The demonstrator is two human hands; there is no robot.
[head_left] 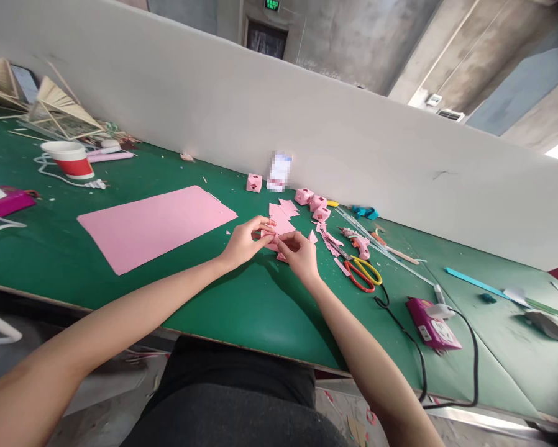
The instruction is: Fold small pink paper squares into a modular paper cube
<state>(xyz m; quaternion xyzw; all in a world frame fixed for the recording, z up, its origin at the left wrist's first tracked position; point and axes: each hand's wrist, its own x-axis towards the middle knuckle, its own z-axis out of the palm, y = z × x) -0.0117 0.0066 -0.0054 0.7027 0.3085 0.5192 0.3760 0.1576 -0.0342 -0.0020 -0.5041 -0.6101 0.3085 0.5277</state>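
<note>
The left hand (248,243) and the right hand (300,253) come close together over the green table (251,310). Both pinch a small pink paper piece (273,237) between thumb and fingers; it sits in the middle, between the fingertips, and is partly hidden. The left arm reaches in from the bottom left corner, long and nearly straight. The right arm comes up from the bottom right and leans left. Both wrists are low, near the table, but I can't tell if they touch it. Loose pink pieces (286,226) lie under and just past the fingers. A big pink sheet (158,230) lies flat beyond the left arm.
</note>
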